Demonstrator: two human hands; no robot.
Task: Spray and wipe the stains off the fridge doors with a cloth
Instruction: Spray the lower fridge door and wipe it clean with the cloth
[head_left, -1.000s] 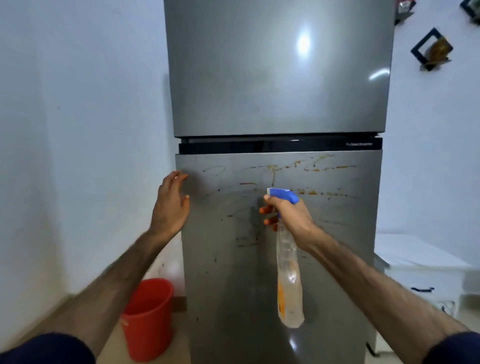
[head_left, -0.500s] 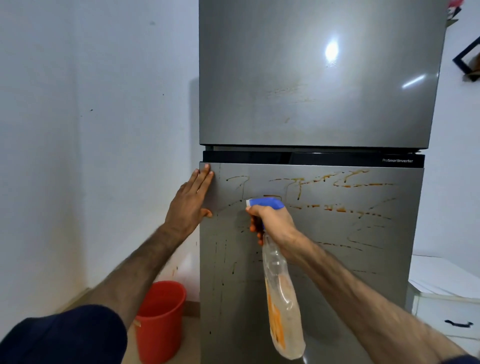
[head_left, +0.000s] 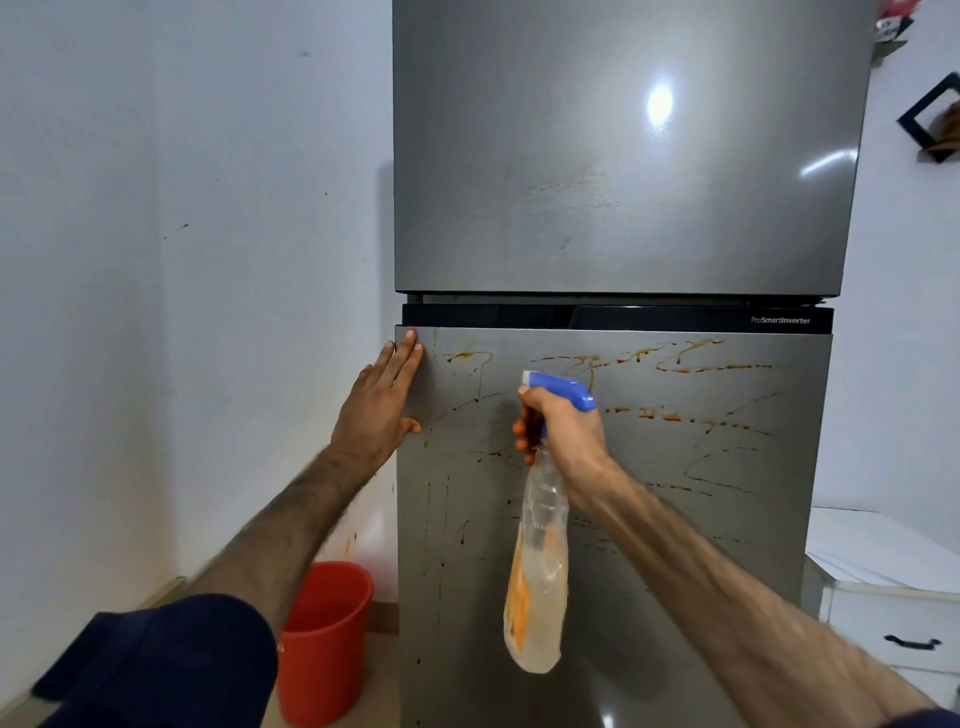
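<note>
1. The right hand (head_left: 569, 434) gripped the neck of the spray bottle (head_left: 537, 566), fingers curled round the trigger below its blue head (head_left: 563, 391), whose nozzle faced the lower door. The clear bottle hung downward from the hand, with an orange tint in its lower part.
2. The left hand (head_left: 376, 410) lay flat with straight fingers (head_left: 408, 358) against the upper left corner of the lower fridge door (head_left: 727, 519), its thumb touching the door's front edge; it held nothing.
3. The lower fridge door was streaked with orange-brown stains (head_left: 675, 361) across its top band and thin runs down its left part.
4. The upper fridge door (head_left: 623, 156) carried a fainter smear (head_left: 566, 189) near its middle and a bright reflection of a light.
5. A red bucket (head_left: 324, 639) stood on the floor just left of the fridge, against the white wall (head_left: 182, 260).
6. A white cabinet (head_left: 883, 597) with a dark handle stood to the fridge's right.
7. No cloth could be seen.
</note>
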